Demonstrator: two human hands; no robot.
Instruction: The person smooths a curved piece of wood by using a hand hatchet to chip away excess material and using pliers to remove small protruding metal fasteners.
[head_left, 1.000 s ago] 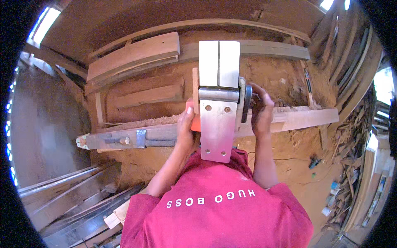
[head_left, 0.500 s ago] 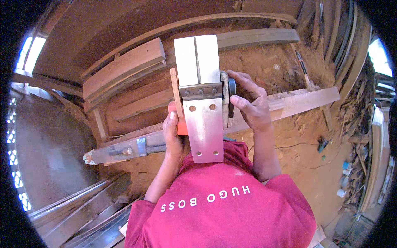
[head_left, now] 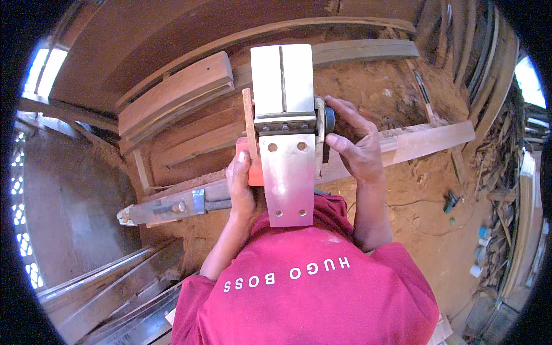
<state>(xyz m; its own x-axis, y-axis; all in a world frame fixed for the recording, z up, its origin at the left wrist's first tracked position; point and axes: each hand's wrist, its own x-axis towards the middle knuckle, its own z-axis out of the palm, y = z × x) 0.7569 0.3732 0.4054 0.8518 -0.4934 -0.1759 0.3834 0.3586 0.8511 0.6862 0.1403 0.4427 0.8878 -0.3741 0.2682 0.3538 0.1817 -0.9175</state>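
An electric hand planer [head_left: 288,184] is held up in front of my chest with its shiny metal sole facing me. A dark cutter drum [head_left: 286,125] with several bolts shows in the gap between the sole's two plates. My left hand [head_left: 240,181] is wrapped round the planer's orange-red body [head_left: 256,172], thumb upward; its other fingers are mostly hidden. On the planer's right side, my right hand [head_left: 359,144] has thumb and forefinger curved about a round black part [head_left: 329,119].
A long wooden beam [head_left: 431,144] crosses behind the planer, with a clamp-like fitting [head_left: 198,201] toward its left end. Thick planks [head_left: 178,92] lie beyond it. A chisel-like tool [head_left: 422,89] stands at the far right. Stacked timber [head_left: 103,282] lies at lower left.
The planer has shifted slightly right, with both hands moving along with it. Its cutter drum now looks darker and shows a different face. Both hands keep their hold.
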